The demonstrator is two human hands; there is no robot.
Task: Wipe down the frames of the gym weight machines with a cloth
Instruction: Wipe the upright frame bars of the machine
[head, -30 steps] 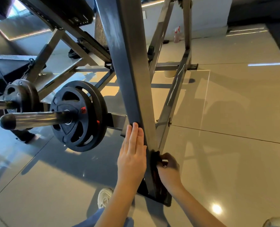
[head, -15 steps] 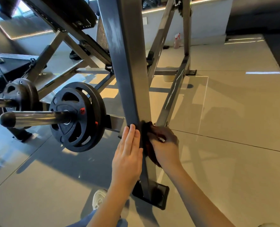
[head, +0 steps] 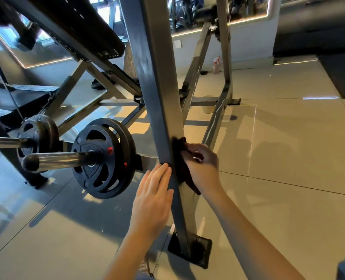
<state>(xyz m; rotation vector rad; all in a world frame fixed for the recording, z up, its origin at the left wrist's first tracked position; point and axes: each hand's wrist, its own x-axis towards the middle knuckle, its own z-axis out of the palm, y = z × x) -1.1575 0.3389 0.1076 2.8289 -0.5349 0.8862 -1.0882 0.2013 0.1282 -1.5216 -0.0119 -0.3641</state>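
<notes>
My right hand [head: 203, 166] bunches the cloth [head: 180, 164] in curled fingers against the post [head: 157, 87] at centre. My left hand [head: 153, 197], at seven o'clock of it, lies flat on the post, fingers together. I judge the upper post and far frames [head: 218, 110] not yet wiped.

Frame post [head: 159, 93]: dark grey, streaked paler. Cloth [head: 180, 168]: dark maroon. Weight plates [head: 101, 158]: black with red marks. Bar [head: 60, 157]: chrome. Floor tiles [head: 288, 158]: glossy beige.

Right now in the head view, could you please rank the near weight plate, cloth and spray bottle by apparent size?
Largest: near weight plate.
Then: cloth, partly hidden by the right hand.
Smallest: spray bottle, standing far back.
</notes>
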